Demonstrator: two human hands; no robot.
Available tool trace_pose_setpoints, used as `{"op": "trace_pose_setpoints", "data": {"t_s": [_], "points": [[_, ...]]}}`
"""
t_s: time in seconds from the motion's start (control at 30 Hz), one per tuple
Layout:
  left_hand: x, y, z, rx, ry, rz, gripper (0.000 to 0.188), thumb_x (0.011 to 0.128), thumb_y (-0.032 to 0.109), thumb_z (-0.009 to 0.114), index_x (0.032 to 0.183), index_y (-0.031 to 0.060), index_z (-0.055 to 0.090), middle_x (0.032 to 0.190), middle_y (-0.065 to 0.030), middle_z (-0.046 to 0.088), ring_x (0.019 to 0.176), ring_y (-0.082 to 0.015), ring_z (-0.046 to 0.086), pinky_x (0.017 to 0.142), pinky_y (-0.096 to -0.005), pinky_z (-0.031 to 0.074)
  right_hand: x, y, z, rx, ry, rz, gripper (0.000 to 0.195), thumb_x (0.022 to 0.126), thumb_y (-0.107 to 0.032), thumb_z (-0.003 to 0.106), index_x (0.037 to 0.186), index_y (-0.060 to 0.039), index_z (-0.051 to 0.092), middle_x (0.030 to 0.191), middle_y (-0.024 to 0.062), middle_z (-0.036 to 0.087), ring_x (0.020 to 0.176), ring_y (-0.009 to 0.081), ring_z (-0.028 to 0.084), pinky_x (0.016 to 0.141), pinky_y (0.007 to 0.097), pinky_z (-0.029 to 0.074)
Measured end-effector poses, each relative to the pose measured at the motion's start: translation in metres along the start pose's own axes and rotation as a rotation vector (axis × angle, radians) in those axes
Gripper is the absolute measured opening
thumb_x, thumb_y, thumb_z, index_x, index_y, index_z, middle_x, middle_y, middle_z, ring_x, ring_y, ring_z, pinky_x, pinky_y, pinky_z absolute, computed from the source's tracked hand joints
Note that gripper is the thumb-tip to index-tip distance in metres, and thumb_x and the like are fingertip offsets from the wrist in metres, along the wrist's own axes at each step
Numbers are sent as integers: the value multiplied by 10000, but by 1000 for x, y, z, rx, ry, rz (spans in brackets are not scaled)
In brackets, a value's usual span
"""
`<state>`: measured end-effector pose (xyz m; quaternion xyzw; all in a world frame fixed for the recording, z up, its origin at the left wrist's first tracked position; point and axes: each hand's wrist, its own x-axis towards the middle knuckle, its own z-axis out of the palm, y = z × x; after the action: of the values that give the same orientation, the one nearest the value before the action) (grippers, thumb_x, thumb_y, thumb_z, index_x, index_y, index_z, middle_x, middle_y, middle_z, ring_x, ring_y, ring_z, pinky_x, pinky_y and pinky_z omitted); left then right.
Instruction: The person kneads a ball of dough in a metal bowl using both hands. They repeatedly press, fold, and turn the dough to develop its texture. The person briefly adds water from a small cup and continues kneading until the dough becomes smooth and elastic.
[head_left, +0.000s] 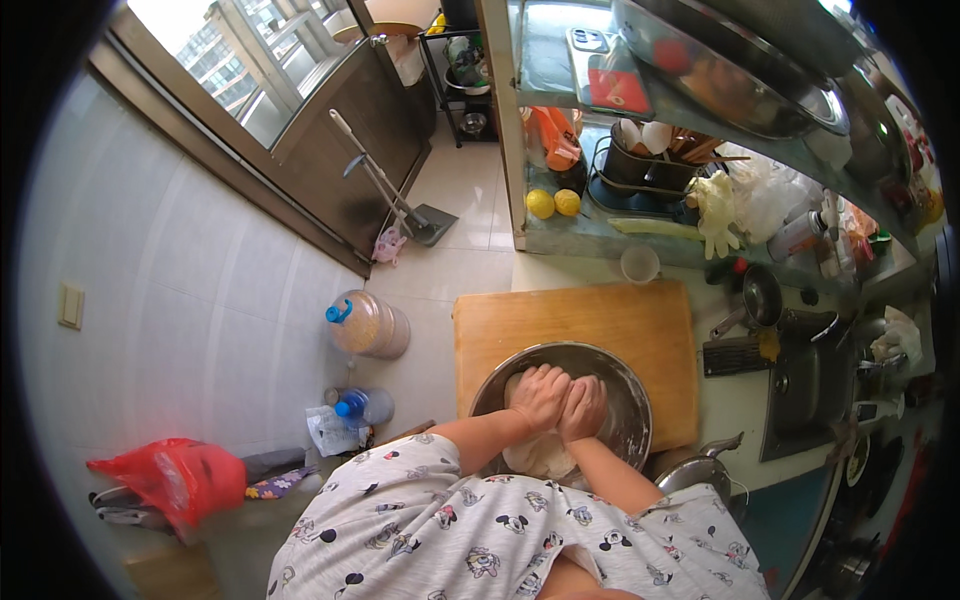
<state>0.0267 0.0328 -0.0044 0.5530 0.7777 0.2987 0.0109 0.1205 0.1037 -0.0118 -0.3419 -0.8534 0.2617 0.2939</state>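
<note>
A large metal mixing bowl (634, 401) stands in front of me on a wooden board (570, 319). In it lies a pale lump of dough (541, 455), and whitish residue clings to the inner wall. My left hand (541, 397) presses down on the dough with its fingers curled over it. Touching it side by side, my right hand (584, 407) is also bent over the dough, knuckles up. Both palms and the dough beneath them are hidden.
Right of the board are a metal pot (694, 476), a sink (806, 401) and a small frying pan (761, 296). A translucent cup (640, 265) stands beyond the board, below a shelf with two lemons (553, 203). Large plastic bottles (375, 326) stand on the floor at left.
</note>
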Motion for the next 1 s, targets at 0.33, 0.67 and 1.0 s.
{"op": "trace_pose_setpoints", "data": {"t_s": [0.33, 0.67, 1.0], "points": [[25, -5, 17, 112, -107, -190, 243, 880, 252, 540, 784, 60, 653, 844, -167, 674, 841, -353, 643, 792, -461, 471, 32, 24, 14, -177, -157, 271, 493, 971, -345, 422, 736, 0, 683, 824, 244, 678, 798, 431, 643, 737, 511, 492], [-45, 54, -43, 48, -17, 74, 175, 866, 267, 560, 788, 113, 534, 825, -82, 563, 819, -271, 547, 736, -395, 417, -51, -29, -49, 69, -41, 50, 374, 996, -249, 412, 774, -11, 597, 806, 208, 616, 785, 423, 575, 731, 513, 443], [-15, 10, -8, -43, 26, 104, 152, 888, 246, 544, 833, 104, 548, 825, -79, 535, 826, -258, 543, 774, -380, 409, -13, -3, -13, -9, 19, -132, 213, 940, -183, 418, 784, -64, 503, 805, 149, 524, 756, 370, 506, 699, 472, 412]]}}
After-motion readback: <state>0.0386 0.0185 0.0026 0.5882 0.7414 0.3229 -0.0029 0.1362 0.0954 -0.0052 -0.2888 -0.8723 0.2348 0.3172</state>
